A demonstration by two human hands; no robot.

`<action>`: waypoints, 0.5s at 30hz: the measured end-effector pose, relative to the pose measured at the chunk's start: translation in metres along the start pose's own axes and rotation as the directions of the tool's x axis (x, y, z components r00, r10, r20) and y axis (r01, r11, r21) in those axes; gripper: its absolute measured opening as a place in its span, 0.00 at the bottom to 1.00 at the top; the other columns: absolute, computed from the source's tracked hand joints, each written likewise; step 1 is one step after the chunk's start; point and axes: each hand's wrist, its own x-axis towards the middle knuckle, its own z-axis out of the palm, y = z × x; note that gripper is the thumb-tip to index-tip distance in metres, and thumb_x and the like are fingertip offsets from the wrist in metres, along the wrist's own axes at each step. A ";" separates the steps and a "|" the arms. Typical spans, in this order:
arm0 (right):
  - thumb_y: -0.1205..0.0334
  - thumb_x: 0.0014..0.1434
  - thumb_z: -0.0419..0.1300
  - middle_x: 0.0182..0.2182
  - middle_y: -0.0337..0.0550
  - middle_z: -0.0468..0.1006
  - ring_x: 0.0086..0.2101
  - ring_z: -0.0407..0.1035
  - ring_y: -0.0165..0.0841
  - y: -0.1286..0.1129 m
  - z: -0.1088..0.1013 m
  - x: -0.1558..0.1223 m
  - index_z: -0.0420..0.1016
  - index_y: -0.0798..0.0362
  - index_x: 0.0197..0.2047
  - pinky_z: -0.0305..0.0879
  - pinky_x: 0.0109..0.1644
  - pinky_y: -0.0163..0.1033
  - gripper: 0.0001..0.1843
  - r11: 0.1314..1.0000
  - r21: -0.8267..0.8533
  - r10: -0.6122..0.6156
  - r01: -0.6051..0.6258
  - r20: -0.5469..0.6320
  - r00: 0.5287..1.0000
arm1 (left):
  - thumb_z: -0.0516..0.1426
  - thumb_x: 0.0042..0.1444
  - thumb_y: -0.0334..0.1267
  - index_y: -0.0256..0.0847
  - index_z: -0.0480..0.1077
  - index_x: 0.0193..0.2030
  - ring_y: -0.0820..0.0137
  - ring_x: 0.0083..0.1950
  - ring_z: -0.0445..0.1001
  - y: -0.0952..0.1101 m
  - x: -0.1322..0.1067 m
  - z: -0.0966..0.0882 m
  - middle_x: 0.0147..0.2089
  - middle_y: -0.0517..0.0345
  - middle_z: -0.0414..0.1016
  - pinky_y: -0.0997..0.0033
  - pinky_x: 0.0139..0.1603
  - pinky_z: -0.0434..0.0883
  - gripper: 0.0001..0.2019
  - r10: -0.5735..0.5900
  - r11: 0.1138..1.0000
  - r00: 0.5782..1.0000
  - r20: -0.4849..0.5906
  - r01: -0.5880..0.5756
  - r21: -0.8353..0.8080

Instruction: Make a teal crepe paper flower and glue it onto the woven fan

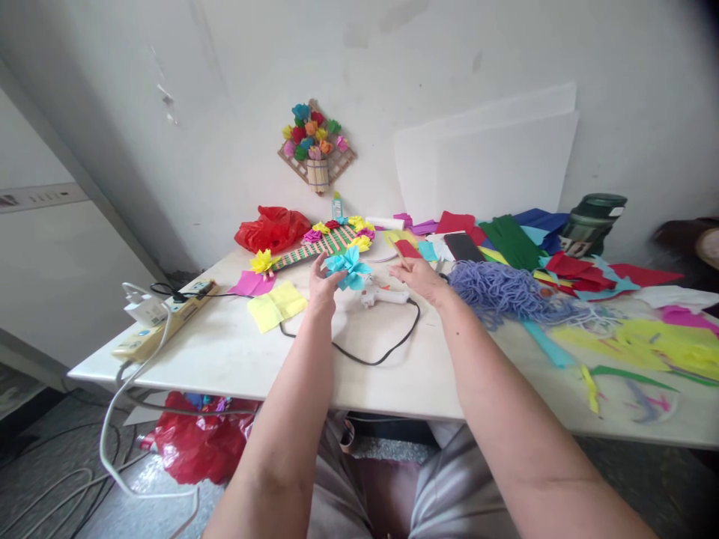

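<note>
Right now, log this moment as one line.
Left hand: holding blue paper flower | right hand: holding thin tan stick | white glue gun: on table | bluish-purple yarn: right of right hand

Between the turquoise paper flower (pixel 349 268) and the right hand (pixel 422 280), a gap opens near the glue gun (pixel 389 296), whose black cord (pixel 386 362) loops toward the table's (pixel 387 393) front edge. Inside that edge, a bare strip allows passage between the forearms (pixel 300 397). A power strip (pixel 168 323) obstructs the left edge; lavender yarn (pixel 494 288) and paper scraps (pixel 645 346) crowd the right half.
</note>
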 end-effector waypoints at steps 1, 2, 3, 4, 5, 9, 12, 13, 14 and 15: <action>0.45 0.47 0.61 0.18 0.32 0.62 0.23 0.55 0.26 -0.002 0.001 -0.001 0.68 0.54 0.24 0.51 0.29 0.35 0.19 1.000 0.011 0.001 -0.001 0.005 1.000 | 0.66 0.30 0.33 0.44 0.63 0.59 0.67 0.36 0.74 -0.001 0.000 0.000 0.42 0.54 0.73 0.67 0.37 0.70 0.42 -0.003 1.000 1.000 0.009 0.003 -0.005; 0.44 0.46 0.62 0.19 0.33 0.64 0.24 0.56 0.26 -0.004 0.003 -0.002 0.69 0.54 0.25 0.52 0.30 0.35 0.20 1.000 0.021 0.005 -0.006 0.018 1.000 | 0.66 0.31 0.34 0.44 0.63 0.59 0.67 0.37 0.74 -0.002 0.000 0.001 0.42 0.54 0.73 0.67 0.37 0.70 0.42 -0.008 1.000 1.000 0.015 0.008 -0.009; 0.43 0.45 0.62 0.19 0.34 0.65 0.24 0.57 0.27 -0.007 0.006 -0.002 0.70 0.54 0.24 0.53 0.30 0.35 0.21 0.999 0.027 0.019 -0.020 0.032 0.999 | 0.66 0.31 0.34 0.44 0.63 0.58 0.67 0.37 0.74 -0.002 0.000 0.002 0.42 0.54 0.73 0.67 0.37 0.70 0.41 -0.014 1.000 1.000 0.022 0.014 -0.013; 0.42 0.45 0.62 0.19 0.34 0.66 0.25 0.59 0.28 -0.009 0.009 -0.003 0.70 0.55 0.24 0.54 0.31 0.35 0.22 0.999 0.032 0.032 -0.034 0.041 0.999 | 0.66 0.31 0.34 0.44 0.63 0.58 0.67 0.37 0.74 -0.003 -0.001 0.002 0.42 0.54 0.74 0.67 0.37 0.70 0.41 -0.020 1.000 0.999 0.031 0.021 -0.016; 0.41 0.45 0.62 0.18 0.35 0.67 0.25 0.60 0.28 -0.010 0.012 -0.003 0.70 0.55 0.23 0.55 0.31 0.35 0.22 0.998 0.033 0.048 -0.050 0.045 0.998 | 0.66 0.31 0.34 0.44 0.63 0.58 0.67 0.37 0.74 -0.004 -0.001 0.003 0.42 0.54 0.74 0.67 0.37 0.70 0.41 -0.027 0.999 0.999 0.039 0.028 -0.017; 0.45 0.46 0.61 0.17 0.38 0.70 0.23 0.63 0.29 -0.009 0.024 -0.001 0.70 0.55 0.18 0.58 0.31 0.36 0.20 0.992 0.005 0.123 -0.122 -0.008 0.992 | 0.66 0.30 0.33 0.43 0.63 0.58 0.68 0.36 0.74 -0.007 -0.005 0.009 0.41 0.55 0.73 0.68 0.36 0.70 0.41 -0.067 0.998 0.995 0.067 0.068 -0.006; 0.53 0.46 0.62 0.17 0.40 0.73 0.24 0.67 0.31 -0.004 0.029 0.002 0.71 0.55 0.18 0.61 0.32 0.36 0.14 0.991 0.051 0.123 -0.120 -0.063 0.990 | 0.66 0.29 0.33 0.42 0.64 0.57 0.68 0.35 0.74 -0.008 -0.007 0.012 0.40 0.56 0.73 0.68 0.35 0.70 0.41 -0.095 0.995 0.992 0.088 0.094 0.016; 0.56 0.45 0.61 0.17 0.39 0.73 0.24 0.68 0.31 -0.002 0.030 0.003 0.72 0.54 0.19 0.62 0.32 0.36 0.12 0.990 0.073 0.129 -0.123 -0.084 0.988 | 0.66 0.29 0.33 0.42 0.64 0.57 0.68 0.36 0.74 -0.008 -0.008 0.013 0.41 0.56 0.73 0.68 0.35 0.70 0.41 -0.098 0.995 0.990 0.101 0.096 0.022; 0.58 0.45 0.61 0.17 0.39 0.73 0.24 0.68 0.31 -0.001 0.030 0.004 0.72 0.54 0.19 0.62 0.32 0.36 0.10 0.988 0.091 0.136 -0.126 -0.106 0.985 | 0.66 0.30 0.33 0.42 0.64 0.57 0.68 0.36 0.74 -0.008 -0.009 0.014 0.41 0.56 0.74 0.68 0.35 0.70 0.41 -0.100 0.995 0.988 0.116 0.097 0.029; 0.59 0.44 0.61 0.17 0.39 0.73 0.24 0.68 0.32 0.000 0.030 0.005 0.71 0.54 0.19 0.62 0.31 0.36 0.09 0.988 0.096 0.136 -0.124 -0.124 0.983 | 0.66 0.30 0.33 0.43 0.64 0.57 0.68 0.36 0.74 -0.008 -0.010 0.014 0.41 0.56 0.74 0.68 0.36 0.70 0.40 -0.104 0.994 0.986 0.132 0.100 0.036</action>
